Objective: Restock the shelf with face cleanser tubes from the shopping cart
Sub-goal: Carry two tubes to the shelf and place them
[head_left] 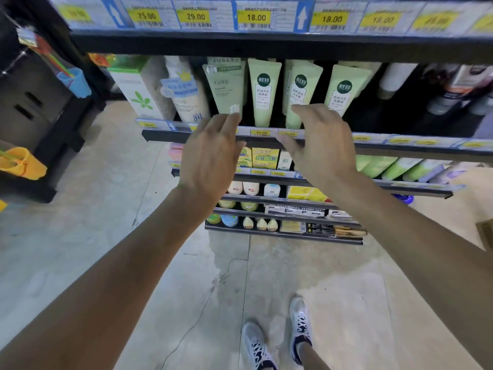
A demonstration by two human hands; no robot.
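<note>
Both hands are held before the shelf [266, 138], the left hand [210, 156] and right hand [324, 145] with fingers spread and nothing gripped. Green cleanser tubes [264, 92] are stood upright on it, the lower ends of some hidden by the fingers. The shopping cart is not seen.

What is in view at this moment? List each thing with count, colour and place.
cleanser tubes: four at the front, pale green, upright on the eye-level shelf
white box: one, green leaf print, left on that shelf
white bottle: one, beside the box
price tags: a row, yellow, on the top shelf edge
lower shelves: small yellow, white and green packs
shoes: two, white, on the floor
hands: left, right, both empty, fingers spread before the tubes
</note>
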